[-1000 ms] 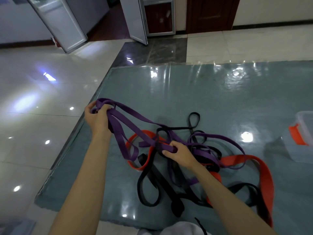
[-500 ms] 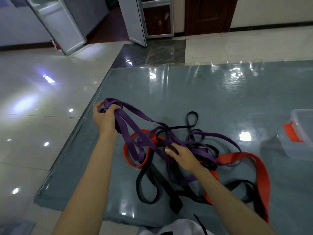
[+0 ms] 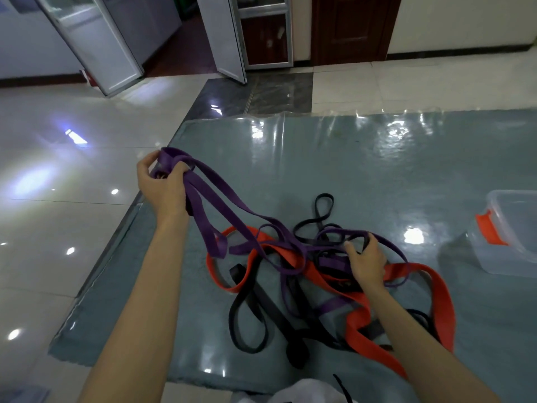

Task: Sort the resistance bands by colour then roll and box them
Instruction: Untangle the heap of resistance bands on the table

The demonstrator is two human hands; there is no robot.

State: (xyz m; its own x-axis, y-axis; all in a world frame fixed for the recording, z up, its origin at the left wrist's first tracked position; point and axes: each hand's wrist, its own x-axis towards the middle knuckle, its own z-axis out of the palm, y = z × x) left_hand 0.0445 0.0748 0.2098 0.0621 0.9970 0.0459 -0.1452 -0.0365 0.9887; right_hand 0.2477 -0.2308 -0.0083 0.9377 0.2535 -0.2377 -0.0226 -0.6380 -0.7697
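Shifted rightward since 0.5 s ago, the right hand [image 3: 366, 261] now curls its fingers around a purple loop at the tangle's right side. At left, the left hand [image 3: 161, 186] clenches a raised bunch of purple bands [image 3: 203, 196], their strands trailing down into the mixed pile of red bands [image 3: 441, 303] and black bands [image 3: 250, 309] on the glossy grey-green mat [image 3: 377, 170]. A clear plastic box [image 3: 511, 237] with an orange latch sits at the mat's right edge.

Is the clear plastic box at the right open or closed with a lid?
Open: the clear plastic box shows a bare rim and hollow inside; no lid is seen.
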